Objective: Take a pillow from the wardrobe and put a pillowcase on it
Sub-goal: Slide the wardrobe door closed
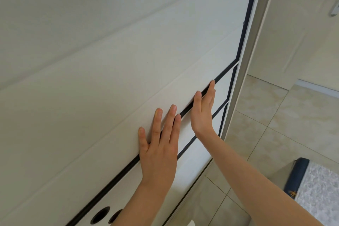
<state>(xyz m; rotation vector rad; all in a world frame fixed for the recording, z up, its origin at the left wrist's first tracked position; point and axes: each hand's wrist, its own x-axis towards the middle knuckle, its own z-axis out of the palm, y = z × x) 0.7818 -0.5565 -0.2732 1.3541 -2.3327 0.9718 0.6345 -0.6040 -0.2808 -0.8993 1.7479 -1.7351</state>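
Hands: two; left hand [158, 145] flat, fingers spread, on the wardrobe door [110, 60]; right hand [202, 110] straight-fingered at 1 o'clock, on the door's dark strip [117, 176].
Holes: two, at 7 o'clock, partly cut off.
Pillow: out of sight.

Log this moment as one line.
phase: opening wardrobe | left hand: flat on wardrobe door | right hand: fingers at dark seam | pillow: unseen

Both hands flat — left hand [159, 149], right hand [202, 111]
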